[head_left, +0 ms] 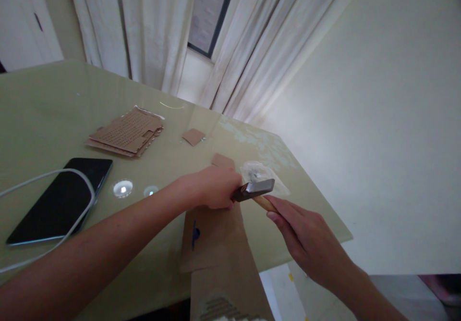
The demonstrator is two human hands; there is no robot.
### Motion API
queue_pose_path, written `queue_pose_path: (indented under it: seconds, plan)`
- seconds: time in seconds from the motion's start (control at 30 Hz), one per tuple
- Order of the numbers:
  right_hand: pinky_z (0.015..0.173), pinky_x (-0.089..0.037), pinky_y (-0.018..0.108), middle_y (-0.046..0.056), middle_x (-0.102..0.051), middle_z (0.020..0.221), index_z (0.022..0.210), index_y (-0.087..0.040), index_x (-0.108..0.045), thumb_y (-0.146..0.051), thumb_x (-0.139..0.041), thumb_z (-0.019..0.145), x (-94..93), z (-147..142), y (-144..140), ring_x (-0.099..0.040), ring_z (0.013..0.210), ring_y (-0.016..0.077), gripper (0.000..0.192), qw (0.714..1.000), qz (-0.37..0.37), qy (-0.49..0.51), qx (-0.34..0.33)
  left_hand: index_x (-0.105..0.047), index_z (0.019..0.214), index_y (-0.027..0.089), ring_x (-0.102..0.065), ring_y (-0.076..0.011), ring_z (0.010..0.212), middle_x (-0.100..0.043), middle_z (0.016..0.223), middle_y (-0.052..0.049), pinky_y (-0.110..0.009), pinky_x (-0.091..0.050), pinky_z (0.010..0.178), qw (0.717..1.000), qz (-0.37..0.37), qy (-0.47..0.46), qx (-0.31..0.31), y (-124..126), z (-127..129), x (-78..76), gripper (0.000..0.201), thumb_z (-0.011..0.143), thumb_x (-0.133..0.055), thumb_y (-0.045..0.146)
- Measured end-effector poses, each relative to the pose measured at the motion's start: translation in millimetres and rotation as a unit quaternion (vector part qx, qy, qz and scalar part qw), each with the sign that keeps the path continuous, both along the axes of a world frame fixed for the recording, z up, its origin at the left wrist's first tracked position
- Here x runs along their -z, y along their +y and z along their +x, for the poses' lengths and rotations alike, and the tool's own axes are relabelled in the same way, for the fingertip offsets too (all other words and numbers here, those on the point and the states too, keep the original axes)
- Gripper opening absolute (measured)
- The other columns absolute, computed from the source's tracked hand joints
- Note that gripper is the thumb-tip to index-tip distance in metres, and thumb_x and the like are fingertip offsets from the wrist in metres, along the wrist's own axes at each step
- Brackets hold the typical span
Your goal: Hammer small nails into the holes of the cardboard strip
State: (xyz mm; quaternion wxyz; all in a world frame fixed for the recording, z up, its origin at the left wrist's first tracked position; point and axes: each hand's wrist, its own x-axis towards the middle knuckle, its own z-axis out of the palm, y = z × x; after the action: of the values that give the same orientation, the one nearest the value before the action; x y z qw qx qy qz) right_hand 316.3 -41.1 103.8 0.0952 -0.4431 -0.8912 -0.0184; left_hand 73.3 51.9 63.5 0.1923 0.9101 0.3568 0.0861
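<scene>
Soft, dimmish daylight enters through the curtains [201, 37] at twelve o'clock. Two small bright glare spots [123, 188] sit on the glossy table [43, 109] toward nine o'clock. Shadows are faint. Wide-angle distortion bends the edges; detail is slightly soft throughout.

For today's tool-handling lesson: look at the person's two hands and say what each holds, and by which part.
The right hand holds a hammer by its wooden handle, grip well below the metal head. The left hand holds nothing clearly; it presses on the cardboard piece.
</scene>
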Motion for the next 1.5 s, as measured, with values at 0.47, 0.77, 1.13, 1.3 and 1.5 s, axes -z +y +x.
queue_pose_path:
  seconds: [0.47,0.77,1.13,1.3,1.5]
  plan:
    - [0.058,-0.052,0.027,0.003,-0.072,0.077,0.119,-0.02,-0.074,-0.043,-0.052,0.112,7.4,19,-3,-0.067,0.065,0.0189,0.033,0.979,-0.076,0.144,0.121,-0.085,0.083,0.026,-0.075,-0.0261,0.075,-0.08,0.08,-0.007,-0.03,-0.043,0.059,1.0,0.0,-0.013,0.012,6,1,10.0,0.007,0.076,-0.086,0.026]
    - [0.042,-0.025,0.021,-0.006,-0.045,0.067,0.114,-0.014,-0.075,-0.066,-0.074,0.095,90.0,32,-16,-0.037,0.046,0.0074,0.055,0.775,-0.303,0.493,0.255,-0.081,0.074,0.02,-0.075,-0.031,0.071,-0.079,0.077,-0.013,-0.034,-0.047,0.059,0.998,0.062,0.008,-0.013,-9,7,4.4,0.013,0.08,-0.072,0.012]
    - [0.043,-0.025,0.016,-0.007,-0.047,0.069,0.116,-0.015,-0.075,-0.047,-0.088,0.09,136.0,15,30,-0.033,0.047,0.0034,0.043,0.587,-0.402,0.685,0.159,-0.077,0.086,0.019,-0.074,-0.0255,0.08,-0.081,0.092,-0.012,-0.032,-0.046,0.067,0.999,0.016,0.035,0.035,-8,-8,-9.4,0.024,0.098,-0.058,0.015]
    - [0.04,-0.027,0.014,-0.009,-0.042,0.067,0.115,-0.015,-0.074,-0.043,-0.088,0.089,154.4,10,38,-0.026,0.046,0.0032,0.04,0.532,-0.406,0.73,0.138,-0.08,0.095,0.02,-0.073,-0.019,0.09,-0.08,0.101,-0.006,-0.027,-0.047,0.078,0.996,-0.005,-0.041,0.074,6,-29,-21.3,0.033,0.107,-0.05,0.019]
    - [0.039,-0.03,0.01,-0.01,-0.044,0.067,0.118,-0.013,-0.075,-0.036,-0.091,0.087,165.9,16,44,-0.025,0.045,0.0016,0.042,0.457,-0.434,0.767,0.123,-0.085,0.106,0.028,-0.074,-0.013,0.092,-0.082,0.102,0.003,-0.02,-0.048,0.082,0.988,-0.066,-0.11,0.081,15,-40,-24.4,0.027,0.099,-0.062,0.015]
